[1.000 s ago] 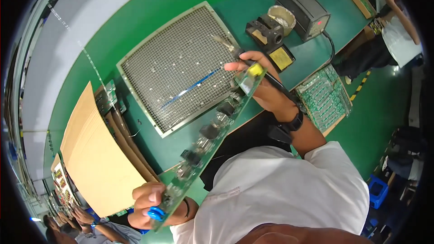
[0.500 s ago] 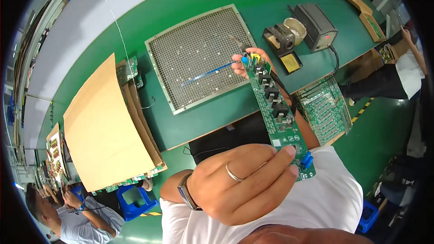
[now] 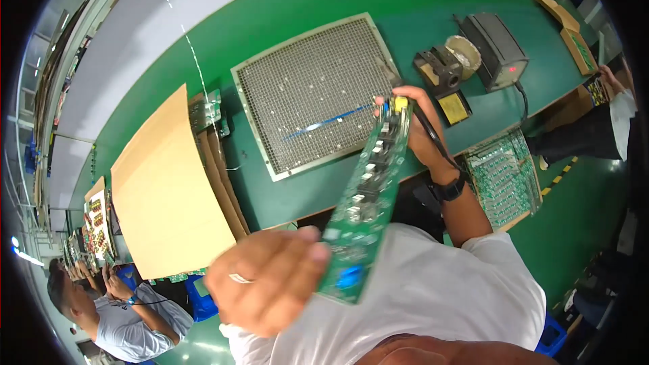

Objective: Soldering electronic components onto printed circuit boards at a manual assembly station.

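Observation:
A long green circuit board (image 3: 366, 213) with black and silver parts, a yellow part at its far end and a blue one at its near end slants across the middle. At its near left edge, my left hand (image 3: 263, 277), ringed and blurred by motion, is closed with fingertips on the board. My right hand (image 3: 424, 132), wearing a dark wristband, is behind the board's far end. It is closed round a soldering iron (image 3: 388, 73), whose tip points up and left over the framed wire mesh (image 3: 245, 122). The board partly hides its fingers.
A blue strip (image 3: 331, 122) lies on the mesh. Beyond it stand an iron holder (image 3: 439, 67) and a black soldering station (image 3: 493, 51). Cardboard (image 3: 169, 192) covers stacked boards at left; more circuit boards (image 3: 500, 179) lie at right. Co-workers are at both sides (image 3: 135, 324).
The board's near end has swung left and its top face has tilted, my left hand moving left with it. More of my right hand and forearm shows. The view has shifted slightly.

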### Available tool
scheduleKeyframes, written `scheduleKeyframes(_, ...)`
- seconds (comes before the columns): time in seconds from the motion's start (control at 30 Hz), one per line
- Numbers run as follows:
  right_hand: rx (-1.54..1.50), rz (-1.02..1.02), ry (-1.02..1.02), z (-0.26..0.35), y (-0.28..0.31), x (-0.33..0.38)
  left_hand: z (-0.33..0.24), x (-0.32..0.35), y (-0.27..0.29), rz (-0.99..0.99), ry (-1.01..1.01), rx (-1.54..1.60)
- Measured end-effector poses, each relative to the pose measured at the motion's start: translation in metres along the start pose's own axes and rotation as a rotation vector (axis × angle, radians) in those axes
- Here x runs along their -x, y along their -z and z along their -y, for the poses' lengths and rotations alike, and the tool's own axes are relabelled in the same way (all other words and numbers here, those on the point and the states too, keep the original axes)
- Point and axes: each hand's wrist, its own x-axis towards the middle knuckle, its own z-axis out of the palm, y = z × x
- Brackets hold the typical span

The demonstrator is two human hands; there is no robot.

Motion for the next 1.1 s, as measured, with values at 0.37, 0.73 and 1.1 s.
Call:
scheduleKeyframes(0.37,1.086,-0.454,0.244,0.028,0.107,0.001,0.09,0.064,0.093,-0.011,0.244,-0.87)
scheduleKeyframes(0.73,1.242,-0.501,0.1,0.004,0.145,0.02,0.414,0.103,0.048,0.212,0.351,-0.964)
scheduleKeyframes(1.1,1.372,-0.514,0.198,-0.02,0.131,0.054,0.504,0.098,-0.027,0.565,0.546,-0.917)
